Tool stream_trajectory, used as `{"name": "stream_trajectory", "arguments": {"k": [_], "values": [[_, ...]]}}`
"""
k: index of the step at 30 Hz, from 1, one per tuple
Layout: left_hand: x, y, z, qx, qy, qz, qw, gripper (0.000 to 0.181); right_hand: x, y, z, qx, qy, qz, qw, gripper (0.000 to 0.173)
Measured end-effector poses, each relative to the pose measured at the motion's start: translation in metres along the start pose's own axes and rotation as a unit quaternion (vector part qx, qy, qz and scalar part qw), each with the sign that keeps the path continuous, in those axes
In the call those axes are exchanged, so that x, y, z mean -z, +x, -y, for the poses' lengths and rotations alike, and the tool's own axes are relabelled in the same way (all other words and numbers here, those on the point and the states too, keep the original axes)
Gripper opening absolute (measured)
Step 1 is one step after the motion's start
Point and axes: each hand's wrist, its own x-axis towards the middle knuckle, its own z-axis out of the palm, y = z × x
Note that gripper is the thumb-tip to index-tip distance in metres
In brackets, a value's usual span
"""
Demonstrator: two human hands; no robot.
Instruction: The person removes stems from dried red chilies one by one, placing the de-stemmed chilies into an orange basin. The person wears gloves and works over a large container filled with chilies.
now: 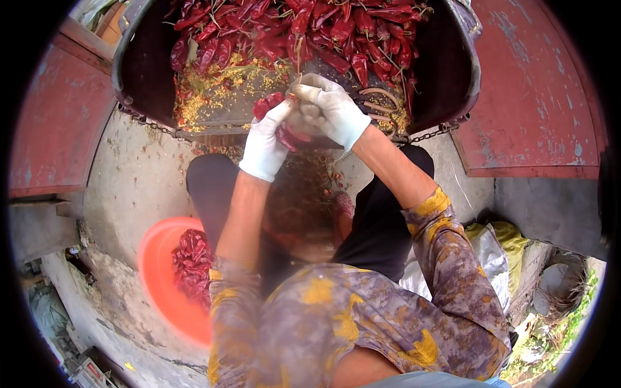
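Note:
My left hand (pixel 272 133), in a white knit glove, is closed around dried red chili peppers (pixel 262 105); their wrinkled ends stick out on both sides of the fingers. Against it, my right hand (pixel 326 104), gloved the same way, pinches at the top end of the peppers with bent fingers. A thin dry stalk (pixel 299 56) rises by the right fingertips; whether they grip it I cannot tell. Both hands are over the near edge of a metal cart bed (pixel 233 111). Scissors (pixel 381 104) with tan handles lie there, partly behind my right wrist.
A heap of dried red peppers (pixel 301 24) fills the cart's far part, with yellow seeds (pixel 194 109) scattered nearer. Chains (pixel 436 133) hang at its edge. An orange plastic basin (pixel 160 286) with flattened peppers (pixel 191 262) stands by my left leg. Sacks (pixel 490 257) lie at right.

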Motion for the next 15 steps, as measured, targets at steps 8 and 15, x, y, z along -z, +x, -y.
{"name": "stream_trajectory", "arguments": {"k": [8,15], "values": [[0.021,0.003,-0.011,-0.034,-0.123,-0.033,0.991,0.011,0.019,0.004,0.017,0.007,-0.3,0.15,0.942,0.023],[0.027,0.003,0.003,-0.124,0.069,-0.138,0.98,0.006,0.023,0.045,0.012,0.268,-0.575,-0.148,0.759,0.035]]}}
